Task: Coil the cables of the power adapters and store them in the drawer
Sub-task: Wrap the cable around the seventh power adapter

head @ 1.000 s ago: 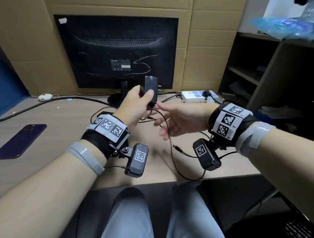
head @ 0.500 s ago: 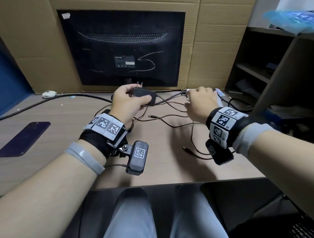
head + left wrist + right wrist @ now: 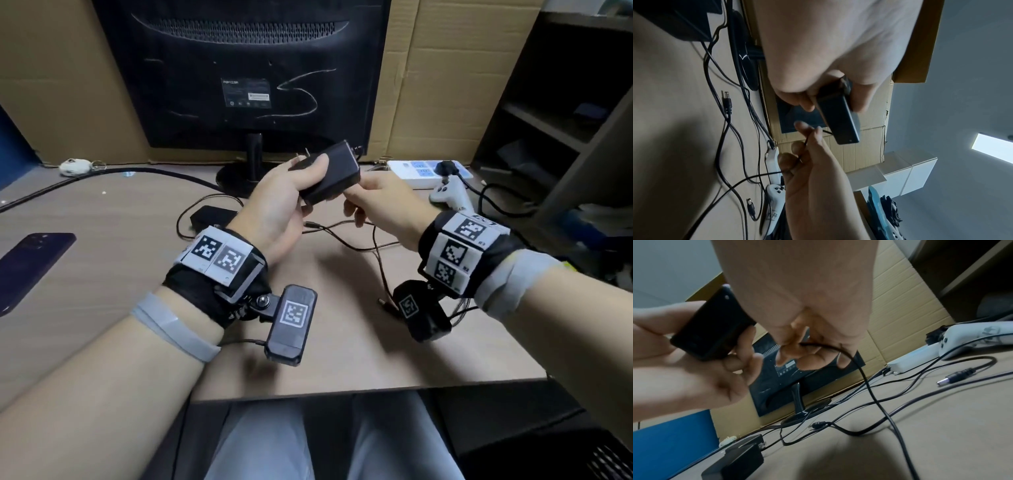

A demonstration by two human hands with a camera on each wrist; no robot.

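My left hand grips a black power adapter above the desk, prongs pointing toward the monitor; the same adapter shows in both wrist views. Just right of it, my right hand pinches the adapter's thin black cable close to the block, fingers curled round it. The cable hangs down and trails loosely over the desk to a barrel plug. A second black adapter lies on the desk behind my left wrist with its own cable and plug.
A black monitor stands at the back before cardboard. A white power strip and a white controller lie at the right rear. A dark phone lies far left. Dark shelves stand at the right.
Both hands have drawn nearer to me and come together. The right hand left the power strip area and now pinches the cable beside the adapter, which the left hand has tilted.
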